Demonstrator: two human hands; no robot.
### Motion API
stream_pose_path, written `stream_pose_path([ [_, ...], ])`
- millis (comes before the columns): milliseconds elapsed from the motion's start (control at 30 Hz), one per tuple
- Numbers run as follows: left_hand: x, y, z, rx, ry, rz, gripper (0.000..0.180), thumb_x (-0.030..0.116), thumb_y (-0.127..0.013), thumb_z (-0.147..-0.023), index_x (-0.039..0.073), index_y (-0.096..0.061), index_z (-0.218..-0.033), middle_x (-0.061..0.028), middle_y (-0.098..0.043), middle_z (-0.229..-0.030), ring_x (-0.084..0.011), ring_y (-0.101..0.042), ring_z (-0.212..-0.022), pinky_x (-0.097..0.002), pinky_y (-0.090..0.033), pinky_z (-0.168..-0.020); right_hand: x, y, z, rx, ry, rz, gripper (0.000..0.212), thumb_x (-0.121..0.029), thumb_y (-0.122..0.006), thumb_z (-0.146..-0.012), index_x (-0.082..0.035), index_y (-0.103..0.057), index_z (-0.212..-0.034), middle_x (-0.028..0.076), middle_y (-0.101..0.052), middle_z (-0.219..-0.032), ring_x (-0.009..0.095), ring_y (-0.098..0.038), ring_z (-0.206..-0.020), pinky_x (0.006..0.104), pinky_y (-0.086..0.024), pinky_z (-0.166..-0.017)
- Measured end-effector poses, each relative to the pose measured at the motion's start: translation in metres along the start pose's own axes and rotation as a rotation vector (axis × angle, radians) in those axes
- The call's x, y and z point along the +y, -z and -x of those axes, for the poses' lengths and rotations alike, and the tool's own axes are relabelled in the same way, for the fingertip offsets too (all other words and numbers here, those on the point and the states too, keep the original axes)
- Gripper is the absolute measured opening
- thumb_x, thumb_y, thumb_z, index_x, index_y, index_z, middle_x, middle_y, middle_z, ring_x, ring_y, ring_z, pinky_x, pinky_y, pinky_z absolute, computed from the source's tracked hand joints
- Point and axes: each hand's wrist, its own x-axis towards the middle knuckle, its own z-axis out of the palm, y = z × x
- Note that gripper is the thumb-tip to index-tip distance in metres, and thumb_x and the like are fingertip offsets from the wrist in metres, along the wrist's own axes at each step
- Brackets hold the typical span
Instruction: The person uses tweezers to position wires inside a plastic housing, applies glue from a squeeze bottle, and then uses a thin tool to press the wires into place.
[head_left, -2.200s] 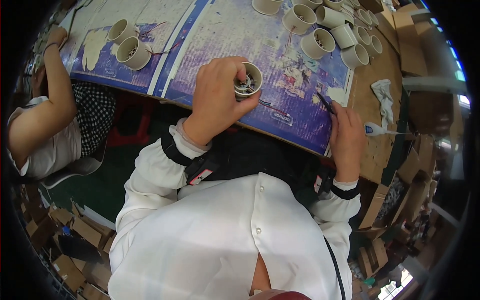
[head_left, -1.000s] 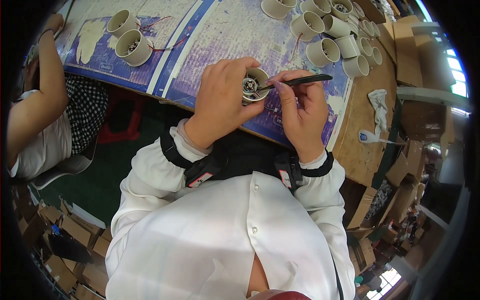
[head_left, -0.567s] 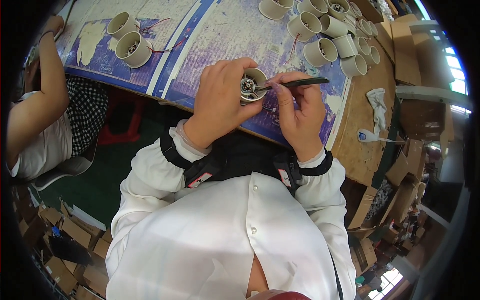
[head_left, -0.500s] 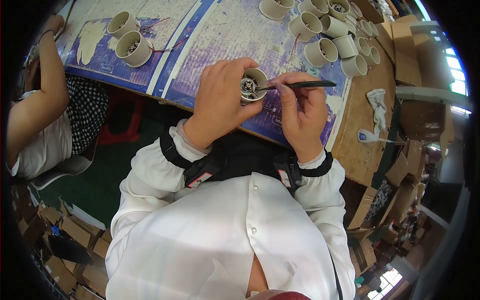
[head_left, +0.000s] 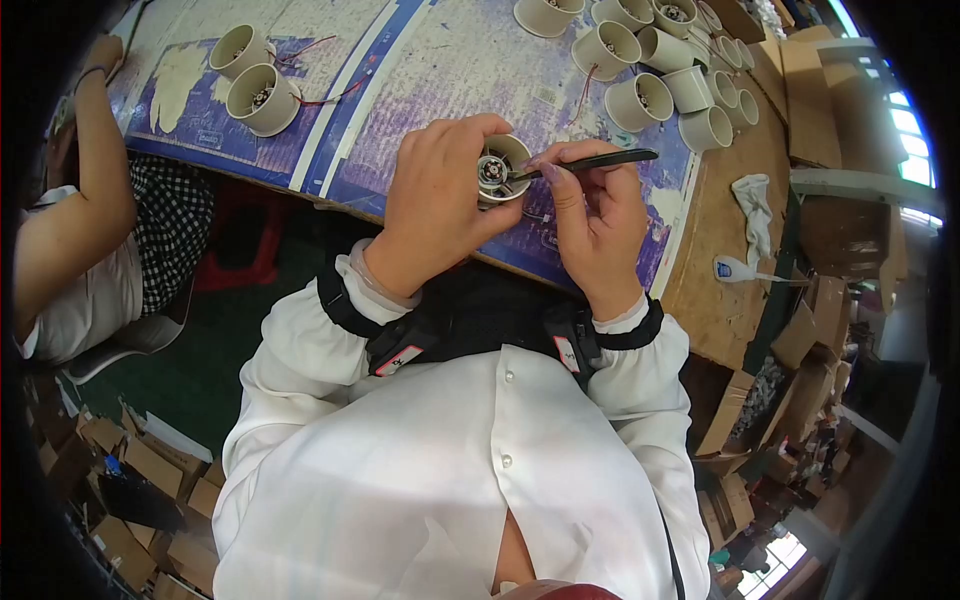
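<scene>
My left hand is wrapped round the side of a cream-white round fan housing at the near edge of the table. Its open mouth faces up, showing a small motor hub with spokes inside. In my right hand is a slim pair of black tweezers, pinched between thumb and fingers. Their tip reaches into the housing beside the hub; exactly what it touches is too small to tell. A thin wire lies by the housing, partly hidden by my right hand.
Several similar housings cluster at the far right, some on their sides. Two more housings with red wires stand at the left. A white cloth and a white plastic bottle lie at right. Another person's arm rests at far left.
The outer end of the tweezers has tilted slightly upward and shifted left with my right hand. My left hand still holds the housing in nearly the same place.
</scene>
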Motion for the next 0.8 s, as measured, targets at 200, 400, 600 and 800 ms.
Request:
stream_pose_path([
  [200,0.000,-0.001,0.000,0.011,-0.004,0.001,0.059,0.015,-0.084,-0.069,0.008,-0.057,-0.122,-0.0084,-0.067,-0.106,-0.0318,-0.061,-0.100,-0.0416,-0.044,-0.089,0.003,-0.003,-0.001,0.027,-0.003,-0.030,0.015,0.000,-0.057,-0.101,-0.001,-0.050,-0.115,0.012,-0.066,-0.108,0.018,-0.067,-0.099,0.0271,-0.053,-0.087],
  [400,0.000,-0.002,0.001,0.010,-0.001,-0.003,0.060,0.015,-0.084,-0.069,0.008,-0.057,-0.122,-0.0082,-0.067,-0.106,-0.0317,-0.061,-0.100,-0.0418,-0.044,-0.090,0.004,-0.010,0.000,0.109,-0.004,-0.009,0.015,-0.001,-0.058,-0.101,-0.001,-0.051,-0.114,0.012,-0.066,-0.108,0.017,-0.067,-0.098,0.0263,-0.053,-0.086],
  [600,-0.001,-0.001,0.001,0.016,-0.006,-0.012,0.060,0.016,-0.084,-0.069,0.008,-0.056,-0.122,-0.0080,-0.066,-0.106,-0.0314,-0.061,-0.099,-0.0418,-0.044,-0.089,0.002,-0.016,0.003,0.166,0.055,0.071,0.013,-0.002,-0.061,-0.099,-0.001,-0.056,-0.110,0.011,-0.066,-0.105,0.016,-0.067,-0.090,0.0262,-0.053,-0.077],
  [800,-0.002,-0.003,0.002,0.029,-0.016,-0.012,0.061,0.016,-0.084,-0.069,0.008,-0.056,-0.123,-0.0075,-0.067,-0.106,-0.0314,-0.061,-0.099,-0.0418,-0.044,-0.089,0.000,-0.010,0.008,0.133,0.111,0.045,0.013,0.000,-0.060,-0.099,0.000,-0.054,-0.111,0.012,-0.066,-0.108,0.017,-0.067,-0.095,0.0261,-0.053,-0.080],
])
